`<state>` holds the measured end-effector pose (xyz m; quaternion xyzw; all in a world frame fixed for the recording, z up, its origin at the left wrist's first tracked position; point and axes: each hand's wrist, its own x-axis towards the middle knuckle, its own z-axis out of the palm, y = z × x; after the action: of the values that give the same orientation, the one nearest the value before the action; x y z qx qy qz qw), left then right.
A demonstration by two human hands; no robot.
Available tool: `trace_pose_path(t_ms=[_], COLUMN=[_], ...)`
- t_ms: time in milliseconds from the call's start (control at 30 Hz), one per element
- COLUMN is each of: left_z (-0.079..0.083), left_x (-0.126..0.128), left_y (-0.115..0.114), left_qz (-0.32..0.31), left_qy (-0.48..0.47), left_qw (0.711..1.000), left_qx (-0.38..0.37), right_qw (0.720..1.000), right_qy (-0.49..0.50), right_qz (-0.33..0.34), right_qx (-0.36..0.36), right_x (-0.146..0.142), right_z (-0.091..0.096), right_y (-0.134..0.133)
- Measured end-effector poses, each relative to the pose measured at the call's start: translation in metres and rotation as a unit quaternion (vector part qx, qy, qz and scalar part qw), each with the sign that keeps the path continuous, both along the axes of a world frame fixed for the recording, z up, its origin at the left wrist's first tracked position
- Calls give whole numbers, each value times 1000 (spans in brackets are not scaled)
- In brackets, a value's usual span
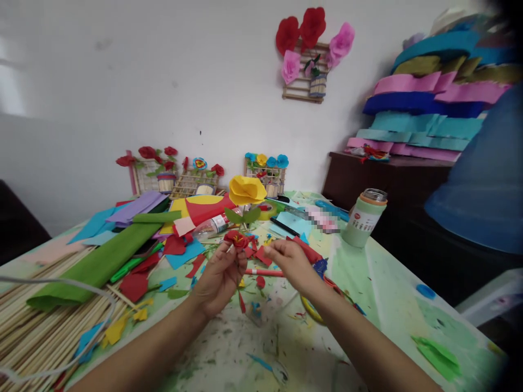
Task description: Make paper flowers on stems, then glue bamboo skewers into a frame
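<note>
A red paper flower point(236, 238) with a yellow centre sits above the middle of the table point(327, 354), pinched between the thumb and fingers of the left hand point(218, 275). Just beside it, the right hand point(293, 262) has its fingertips drawn together; whether they grip anything cannot be told. A yellow paper flower point(247, 190) rises behind, paper scraps point(186, 254) lie around, thin wooden sticks point(28, 326) spread at left, and an uncapped pale-green bottle point(360, 227) stands at right.
</note>
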<state>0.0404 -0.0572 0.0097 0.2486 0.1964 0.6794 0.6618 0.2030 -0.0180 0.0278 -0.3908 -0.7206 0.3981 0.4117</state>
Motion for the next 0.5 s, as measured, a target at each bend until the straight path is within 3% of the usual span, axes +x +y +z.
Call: trace_pose_path(t_ms=[67,233,500], left_z=[-3,-8,-9], left_x=[3,8,12], left_y=[-2,-7,-10], left_qz=[-16,-48,-89], left_qy=[-7,9,80], left_qw=[1000,998,993], left_qx=[-4,-28,1], right_qw=[999,997,986], right_qy=[-21,4,151], right_qz=[31,34,71], right_qx=[14,76,-19], right_x=[-7,-18,-19], right_z=[-5,-7,-3], right_y=[-6,-21,-25])
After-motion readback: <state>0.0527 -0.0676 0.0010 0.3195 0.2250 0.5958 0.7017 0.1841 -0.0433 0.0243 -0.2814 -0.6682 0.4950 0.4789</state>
